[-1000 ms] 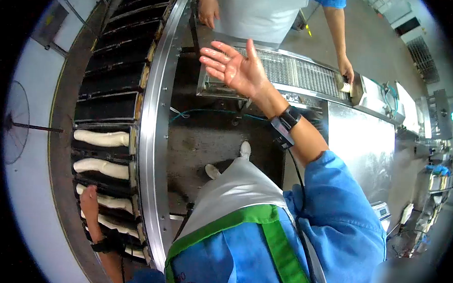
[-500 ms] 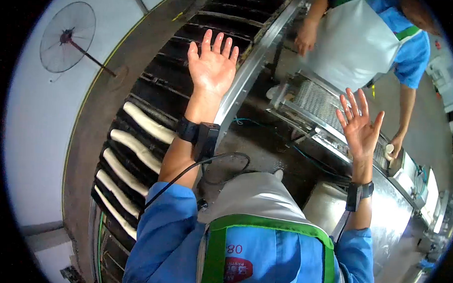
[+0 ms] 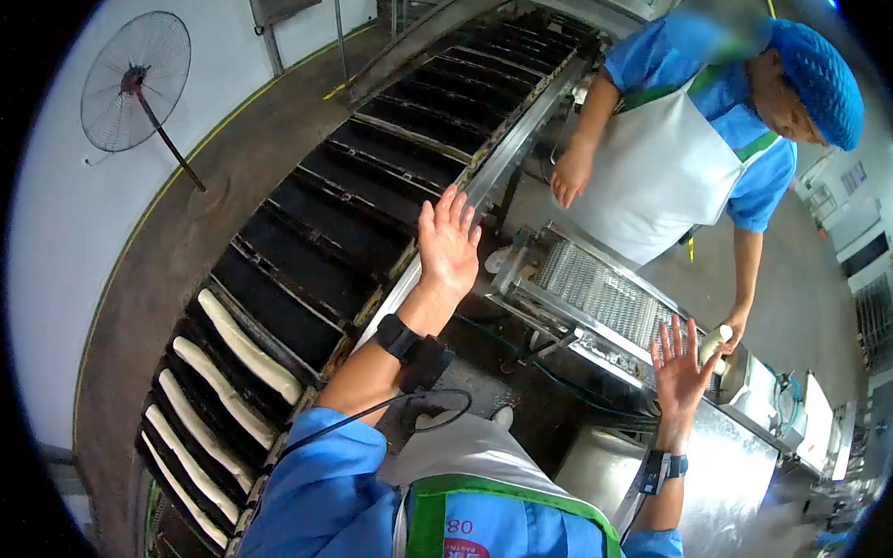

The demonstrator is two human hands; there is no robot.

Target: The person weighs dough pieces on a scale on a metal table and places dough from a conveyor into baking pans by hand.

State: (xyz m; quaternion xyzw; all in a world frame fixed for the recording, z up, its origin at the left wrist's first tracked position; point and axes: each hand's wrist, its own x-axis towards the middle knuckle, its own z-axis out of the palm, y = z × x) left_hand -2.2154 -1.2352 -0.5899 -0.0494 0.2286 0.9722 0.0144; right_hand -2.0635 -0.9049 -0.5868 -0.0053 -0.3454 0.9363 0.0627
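My left hand [image 3: 449,244] is raised palm up over the metal edge of the black tray line [image 3: 316,225], fingers spread and holding nothing. My right hand [image 3: 680,371], also open and bare, is held up beside the mesh conveyor [image 3: 603,292]. Long pale dough strips [image 3: 224,394] lie in separate black troughs at the lower left, away from both hands. A co-worker's hand [image 3: 732,328] grips a short pale dough piece [image 3: 717,340] at the conveyor's far end, just beyond my right fingertips.
A co-worker [image 3: 666,178] in a white apron and blue cap stands across the conveyor. A wall fan [image 3: 136,79] is at the upper left. A steel table [image 3: 725,466] lies at the lower right, and a hose runs below the conveyor.
My left hand has come away from the dough strips and up to the tray line's edge. My right hand has moved rightward towards the conveyor's end. The view has turned and shows more of the co-worker.
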